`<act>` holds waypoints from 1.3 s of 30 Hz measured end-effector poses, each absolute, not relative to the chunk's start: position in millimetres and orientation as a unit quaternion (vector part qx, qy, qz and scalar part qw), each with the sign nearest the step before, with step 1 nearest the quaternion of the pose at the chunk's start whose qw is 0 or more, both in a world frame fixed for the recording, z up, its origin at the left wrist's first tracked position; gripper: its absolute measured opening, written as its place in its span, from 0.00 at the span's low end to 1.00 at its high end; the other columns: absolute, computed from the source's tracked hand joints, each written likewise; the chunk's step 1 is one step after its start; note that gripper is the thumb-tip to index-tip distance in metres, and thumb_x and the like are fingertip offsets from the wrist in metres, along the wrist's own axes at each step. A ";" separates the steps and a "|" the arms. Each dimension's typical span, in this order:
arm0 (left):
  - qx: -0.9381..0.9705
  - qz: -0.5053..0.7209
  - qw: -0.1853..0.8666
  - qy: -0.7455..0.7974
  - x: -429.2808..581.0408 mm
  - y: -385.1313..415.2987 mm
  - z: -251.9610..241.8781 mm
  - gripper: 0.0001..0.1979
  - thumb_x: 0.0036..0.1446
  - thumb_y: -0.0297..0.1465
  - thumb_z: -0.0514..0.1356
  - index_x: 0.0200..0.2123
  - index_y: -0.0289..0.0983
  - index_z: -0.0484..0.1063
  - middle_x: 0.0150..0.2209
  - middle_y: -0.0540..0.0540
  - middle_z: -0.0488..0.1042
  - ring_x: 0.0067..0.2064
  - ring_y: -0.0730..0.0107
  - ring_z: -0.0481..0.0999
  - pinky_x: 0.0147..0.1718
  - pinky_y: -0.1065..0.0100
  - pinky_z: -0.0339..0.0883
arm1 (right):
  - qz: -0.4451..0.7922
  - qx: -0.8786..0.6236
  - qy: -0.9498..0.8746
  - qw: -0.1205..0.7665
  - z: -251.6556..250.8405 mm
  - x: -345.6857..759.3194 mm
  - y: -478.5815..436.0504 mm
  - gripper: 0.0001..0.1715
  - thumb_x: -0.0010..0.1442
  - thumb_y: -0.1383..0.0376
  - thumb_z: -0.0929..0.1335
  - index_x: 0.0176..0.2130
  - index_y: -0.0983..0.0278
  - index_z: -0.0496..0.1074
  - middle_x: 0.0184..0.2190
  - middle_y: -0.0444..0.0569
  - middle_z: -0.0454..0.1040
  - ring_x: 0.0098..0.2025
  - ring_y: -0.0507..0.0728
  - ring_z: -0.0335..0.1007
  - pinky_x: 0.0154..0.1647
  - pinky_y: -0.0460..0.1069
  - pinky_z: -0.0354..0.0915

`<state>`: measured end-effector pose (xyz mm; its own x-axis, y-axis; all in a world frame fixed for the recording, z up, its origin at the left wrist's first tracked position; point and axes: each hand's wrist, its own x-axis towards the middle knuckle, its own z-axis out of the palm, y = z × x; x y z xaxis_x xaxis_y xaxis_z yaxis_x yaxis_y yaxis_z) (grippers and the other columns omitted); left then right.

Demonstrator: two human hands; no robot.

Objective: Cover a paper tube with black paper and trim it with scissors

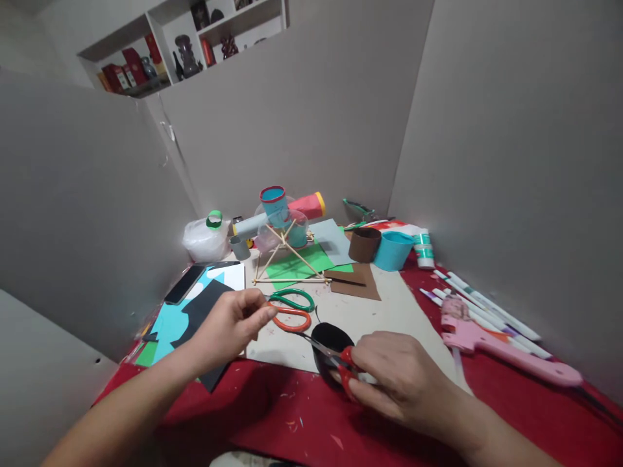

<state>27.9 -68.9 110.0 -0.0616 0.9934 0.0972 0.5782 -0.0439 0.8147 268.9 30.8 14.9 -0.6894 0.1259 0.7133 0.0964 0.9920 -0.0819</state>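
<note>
gripping red scissors [347, 379] in r hand [396, 373], blades at blk paper ring [331, 336] nr mid of surface's [263, 402] near edge | l hand [236, 324] fingers curled, can't tell if holding | ring prob. light, bendy, creases easily; pinch rim gently, clear of blades

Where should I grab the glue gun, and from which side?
Take the glue gun by its long handle, probably from the near side, once your right hand sets down the red scissors. Its handle stretches out to the right; pens lie along the far side, and the cord trails from the handle's end.
</note>
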 end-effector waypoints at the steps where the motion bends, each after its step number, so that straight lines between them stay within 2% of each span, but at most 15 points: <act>1: 0.611 0.367 0.304 0.632 25.5 -73.1 110.4 0.20 0.63 0.44 0.58 0.23 0.38 0.61 0.20 0.55 0.61 0.22 0.77 0.61 0.22 0.73 0.57 | 0.016 -0.055 -0.918 0.392 14.9 269.2 31.5 0.19 0.69 0.67 0.60 0.27 0.62 0.67 0.19 0.43 0.67 0.21 0.54 0.59 0.25 0.50 0.51; 4: 0.605 0.381 0.333 0.615 32.2 -83.9 108.7 0.19 0.65 0.44 0.57 0.26 0.37 0.64 0.22 0.54 0.64 0.24 0.76 0.63 0.25 0.73 0.59 | 0.014 -0.044 -0.924 0.380 14.7 269.1 31.4 0.18 0.69 0.66 0.60 0.26 0.61 0.66 0.19 0.43 0.66 0.21 0.54 0.58 0.25 0.51 0.50; 8: 0.637 0.378 0.320 0.591 55.3 -91.4 105.8 0.11 0.60 0.38 0.64 0.37 0.36 0.72 0.25 0.54 0.68 0.26 0.77 0.63 0.27 0.73 0.58 | 0.024 -0.025 -0.931 0.363 13.6 268.3 29.0 0.16 0.69 0.65 0.61 0.28 0.61 0.67 0.19 0.43 0.67 0.21 0.54 0.58 0.26 0.51 0.50; 10: 0.658 0.359 0.299 0.591 61.9 -92.3 106.7 0.08 0.61 0.34 0.62 0.32 0.35 0.73 0.23 0.53 0.69 0.26 0.77 0.64 0.27 0.73 0.58 | 0.025 -0.022 -0.930 0.365 13.1 268.4 28.3 0.14 0.68 0.65 0.62 0.30 0.61 0.68 0.20 0.43 0.67 0.22 0.55 0.59 0.26 0.51 0.50; 12: 0.655 0.349 0.316 0.591 63.7 -92.0 109.5 0.12 0.62 0.33 0.59 0.27 0.35 0.70 0.22 0.52 0.70 0.26 0.76 0.66 0.28 0.72 0.59 | 0.025 -0.022 -0.928 0.371 13.1 269.0 27.6 0.12 0.66 0.66 0.63 0.30 0.61 0.69 0.20 0.43 0.67 0.22 0.55 0.58 0.26 0.51 0.50; 16: 0.625 0.333 0.385 0.592 62.0 -93.0 115.0 0.14 0.62 0.36 0.60 0.26 0.36 0.67 0.20 0.53 0.69 0.23 0.76 0.66 0.26 0.73 0.59 | 0.027 -0.015 -0.924 0.380 14.7 270.3 25.6 0.12 0.63 0.66 0.64 0.27 0.61 0.67 0.19 0.42 0.66 0.21 0.54 0.55 0.25 0.51 0.49; 22: 0.674 0.296 0.275 0.618 55.2 -107.4 116.7 0.14 0.67 0.35 0.54 0.28 0.38 0.63 0.21 0.55 0.66 0.24 0.77 0.66 0.26 0.73 0.58 | 0.038 0.001 -0.928 0.371 16.0 270.6 24.8 0.11 0.61 0.65 0.64 0.27 0.61 0.67 0.19 0.42 0.64 0.21 0.55 0.54 0.25 0.51 0.49; 25: 0.664 0.294 0.245 0.642 39.2 -120.0 117.5 0.16 0.68 0.39 0.52 0.28 0.39 0.61 0.21 0.55 0.64 0.24 0.77 0.64 0.26 0.73 0.56 | 0.070 0.020 -0.924 0.376 16.4 272.7 26.7 0.09 0.61 0.66 0.65 0.28 0.60 0.65 0.19 0.42 0.64 0.22 0.55 0.55 0.25 0.51 0.49; 27: 0.647 0.248 0.305 0.653 23.2 -132.3 115.6 0.20 0.69 0.42 0.51 0.25 0.39 0.59 0.21 0.55 0.62 0.23 0.77 0.61 0.24 0.72 0.54 | 0.097 0.026 -0.913 0.394 17.6 274.8 28.6 0.09 0.60 0.67 0.66 0.29 0.59 0.63 0.20 0.41 0.63 0.22 0.54 0.55 0.25 0.51 0.48; 29: 0.630 0.153 0.391 0.653 6.3 -147.1 111.1 0.23 0.67 0.44 0.54 0.22 0.39 0.57 0.20 0.55 0.60 0.23 0.77 0.58 0.23 0.72 0.51 | 0.109 0.022 -0.904 0.412 19.1 276.1 30.6 0.10 0.60 0.69 0.66 0.29 0.59 0.61 0.20 0.40 0.62 0.22 0.54 0.55 0.25 0.51 0.46; 31: 0.628 0.062 0.413 0.656 -7.3 -161.2 104.7 0.21 0.64 0.40 0.59 0.22 0.37 0.61 0.22 0.54 0.63 0.25 0.76 0.60 0.24 0.71 0.51 | 0.107 0.017 -0.903 0.416 19.5 276.0 32.5 0.11 0.59 0.71 0.66 0.30 0.58 0.60 0.19 0.39 0.61 0.21 0.54 0.54 0.25 0.51 0.45; 32: 0.634 0.038 0.397 0.663 -11.8 -166.4 101.1 0.15 0.62 0.36 0.60 0.25 0.37 0.66 0.25 0.53 0.67 0.27 0.75 0.64 0.26 0.72 0.54 | 0.107 0.015 -0.904 0.413 19.0 275.3 33.5 0.12 0.59 0.72 0.67 0.30 0.58 0.60 0.19 0.39 0.60 0.21 0.54 0.54 0.25 0.51 0.45; 34: 0.650 0.026 0.352 0.673 -15.3 -170.9 93.3 0.03 0.61 0.30 0.59 0.37 0.39 0.74 0.34 0.50 0.76 0.34 0.70 0.72 0.32 0.71 0.61 | 0.109 0.016 -0.906 0.408 16.7 273.5 36.0 0.13 0.59 0.71 0.68 0.31 0.58 0.60 0.19 0.39 0.60 0.21 0.54 0.53 0.25 0.51 0.45; 36: 0.677 0.043 0.331 0.656 -12.2 -166.0 82.9 0.14 0.62 0.27 0.57 0.49 0.43 0.74 0.44 0.47 0.78 0.42 0.65 0.77 0.40 0.67 0.66 | 0.120 0.018 -0.903 0.413 13.8 272.2 39.3 0.13 0.60 0.70 0.69 0.32 0.58 0.60 0.19 0.39 0.59 0.21 0.54 0.54 0.24 0.51 0.46; 39: 0.748 0.085 0.293 0.589 -0.2 -146.1 57.5 0.19 0.64 0.32 0.59 0.57 0.42 0.70 0.54 0.41 0.75 0.53 0.58 0.75 0.51 0.60 0.68 | 0.135 -0.001 -0.886 0.444 11.8 273.3 45.2 0.13 0.61 0.69 0.70 0.33 0.58 0.61 0.19 0.39 0.59 0.20 0.54 0.56 0.23 0.51 0.49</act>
<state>-0.2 -146.1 57.5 0.2905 0.9317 -0.2180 0.8322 -0.1336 0.5381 273.3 45.2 11.8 -0.6059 0.1217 0.7861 -0.1171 0.9638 -0.2395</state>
